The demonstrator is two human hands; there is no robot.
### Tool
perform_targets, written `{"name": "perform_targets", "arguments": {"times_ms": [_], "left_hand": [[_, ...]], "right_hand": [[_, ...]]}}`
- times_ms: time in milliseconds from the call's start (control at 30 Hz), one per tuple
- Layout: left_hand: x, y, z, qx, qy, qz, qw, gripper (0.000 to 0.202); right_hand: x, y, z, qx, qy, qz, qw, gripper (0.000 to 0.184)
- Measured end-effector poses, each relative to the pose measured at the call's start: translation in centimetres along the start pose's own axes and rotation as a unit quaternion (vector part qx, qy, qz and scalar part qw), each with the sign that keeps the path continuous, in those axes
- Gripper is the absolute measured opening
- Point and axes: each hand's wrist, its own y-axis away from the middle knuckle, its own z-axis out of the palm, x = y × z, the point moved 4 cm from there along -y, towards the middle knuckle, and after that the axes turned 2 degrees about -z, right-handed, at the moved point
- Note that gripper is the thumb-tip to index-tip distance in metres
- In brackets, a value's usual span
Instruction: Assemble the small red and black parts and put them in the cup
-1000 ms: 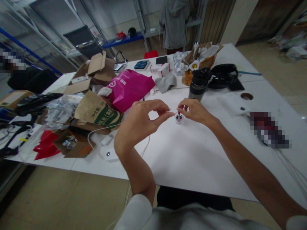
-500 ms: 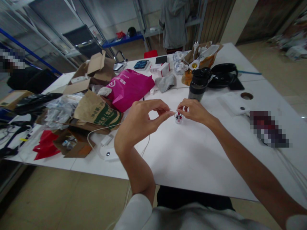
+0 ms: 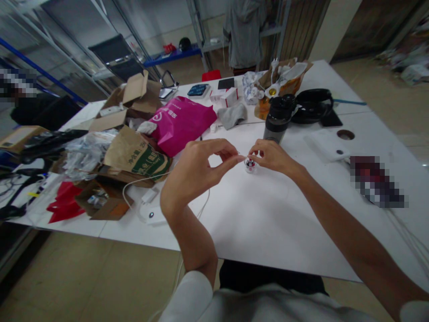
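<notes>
A small clear round container [image 3: 250, 169] with tiny red and black pieces in it stands on the white table [image 3: 254, 219]. Just above its left rim, my left hand [image 3: 201, 167] is closed in a pinch, thumb against fingertips. My right hand [image 3: 272, 154] also pinches over the container's top, its fingertips almost meeting those of the left. What either hand holds is too small to make out. Behind the right hand stands a dark drink bottle [image 3: 277, 120] with a black lid.
To the left lie a magenta bag [image 3: 184, 120], a brown paper sack [image 3: 130, 152], open cardboard boxes [image 3: 140, 94] and a white cable [image 3: 124, 192]. Further back are small white boxes [image 3: 229, 97] and a grey cloth [image 3: 233, 116]. A black strap-like item [image 3: 311, 107] rests behind the bottle.
The red bit at my right fingertips shows less now, and those fingers are slightly lower against the container. My left hand keeps its pinch in nearly the same place.
</notes>
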Motion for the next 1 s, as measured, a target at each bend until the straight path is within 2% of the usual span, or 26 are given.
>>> {"name": "perform_targets", "arguments": {"times_ms": [1000], "left_hand": [[0.09,0.23,-0.05,0.011,-0.002,0.01,1.0,0.019]], "right_hand": [[0.26,-0.1,0.4,-0.045,0.02,0.024,0.999,0.017]]}}
